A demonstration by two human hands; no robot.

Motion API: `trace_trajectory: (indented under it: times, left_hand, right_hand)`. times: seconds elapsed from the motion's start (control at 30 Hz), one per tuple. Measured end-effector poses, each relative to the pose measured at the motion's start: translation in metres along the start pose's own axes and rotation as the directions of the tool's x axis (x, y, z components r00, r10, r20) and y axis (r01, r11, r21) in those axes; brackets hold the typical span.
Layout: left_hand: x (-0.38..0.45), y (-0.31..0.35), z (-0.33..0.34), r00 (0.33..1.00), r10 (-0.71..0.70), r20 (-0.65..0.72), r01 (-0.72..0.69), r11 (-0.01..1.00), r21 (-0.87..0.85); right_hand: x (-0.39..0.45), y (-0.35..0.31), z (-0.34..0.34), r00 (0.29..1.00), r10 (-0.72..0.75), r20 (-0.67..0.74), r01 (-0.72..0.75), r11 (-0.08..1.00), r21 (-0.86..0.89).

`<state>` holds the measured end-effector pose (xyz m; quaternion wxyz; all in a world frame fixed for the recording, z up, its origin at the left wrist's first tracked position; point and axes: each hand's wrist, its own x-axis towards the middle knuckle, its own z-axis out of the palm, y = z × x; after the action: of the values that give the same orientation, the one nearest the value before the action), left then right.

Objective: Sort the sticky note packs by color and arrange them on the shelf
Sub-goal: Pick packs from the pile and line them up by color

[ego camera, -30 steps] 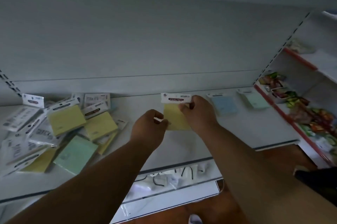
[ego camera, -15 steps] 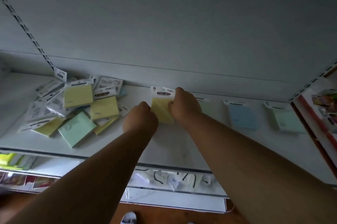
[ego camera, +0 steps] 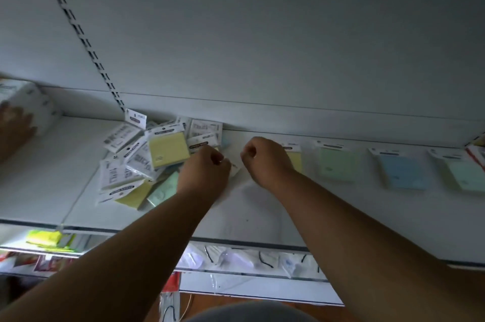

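Sticky note packs [ego camera: 157, 161] lay in a loose heap on the white shelf [ego camera: 262, 219], left of centre, against the back panel. One yellow pack [ego camera: 168, 149] sat face up on top; several others lay face down with printed backs showing. Header cards carried a dark label band; the wording was too blurred to read.

To the right, single packs lay in a row along the shelf: a yellow pack [ego camera: 295, 161] partly hidden behind the right hand, then a green pack [ego camera: 337, 163], a blue pack [ego camera: 402, 170] and a pale green pack [ego camera: 463, 172], apart from one another.

Left hand [ego camera: 206, 172]: fingers curled at the right edge of the heap; what it held could not be told. Right hand [ego camera: 265, 160]: fingers curled into a fist just left of the row's yellow pack, nothing visibly in its grip.

White box [ego camera: 29, 101] stood at the shelf's far left, another person's hand [ego camera: 14, 125] on it.
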<state>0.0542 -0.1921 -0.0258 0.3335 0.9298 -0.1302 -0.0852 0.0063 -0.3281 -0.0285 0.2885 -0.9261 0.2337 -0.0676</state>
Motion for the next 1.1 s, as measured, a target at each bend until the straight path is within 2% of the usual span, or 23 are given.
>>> trace_trajectory:
  times: [0.1,0.23,0.3,0.37,0.43,0.53,0.6,0.73,0.83,1.0,1.1]
  left_hand:
    - [0.007,-0.031,-0.027,0.992,-0.119,-0.051,0.113,0.988,-0.106]
    - [0.012,-0.055,-0.044,0.969,-0.248,0.005,0.238,0.923,-0.301]
    - [0.014,-0.063,-0.054,0.947,-0.322,0.015,0.300,0.863,-0.406]
    - [0.016,-0.072,-0.062,0.915,-0.395,0.080,0.374,0.759,-0.533]
    - [0.018,-0.078,-0.068,0.898,-0.404,0.176,0.418,0.652,-0.633]
    - [0.018,-0.081,-0.069,0.911,-0.362,0.196,0.392,0.619,-0.680]
    - [0.014,-0.077,-0.071,0.923,-0.340,0.183,0.363,0.607,-0.706]
    - [0.009,-0.069,-0.066,0.956,-0.261,0.137,0.280,0.658,-0.699]
    - [0.001,-0.054,-0.047,0.970,-0.198,0.141,0.240,0.690,-0.683]
    - [-0.009,-0.023,-0.003,0.981,-0.035,0.192,0.129,0.853,-0.506]
    - [-0.015,0.003,0.018,0.975,0.093,0.203,-0.028,0.953,-0.302]
  right_hand:
    - [0.010,-0.032,0.023,0.996,0.032,0.081,-0.035,0.999,0.038]
    - [0.021,-0.062,0.039,0.992,0.099,0.080,-0.104,0.992,0.065]
    - [0.025,-0.076,0.043,0.998,0.055,0.042,-0.059,0.994,0.096]
    - [0.030,-0.092,0.045,0.998,0.007,0.069,-0.015,0.994,0.104]
    - [0.037,-0.105,0.051,0.989,0.029,0.145,-0.037,0.998,0.053]
    - [0.039,-0.114,0.064,0.976,0.132,0.173,-0.147,0.986,0.076]
    - [0.032,-0.109,0.068,0.970,0.199,0.140,-0.222,0.958,0.181]
    - [0.014,-0.086,0.055,0.955,0.294,0.046,-0.279,0.830,0.484]
    - [-0.002,-0.061,0.032,0.954,0.299,0.029,-0.257,0.763,0.593]
    - [-0.023,-0.007,-0.009,0.916,0.388,-0.099,-0.281,0.800,0.531]
    - [-0.024,0.020,-0.033,0.887,0.432,-0.167,-0.347,0.859,0.377]
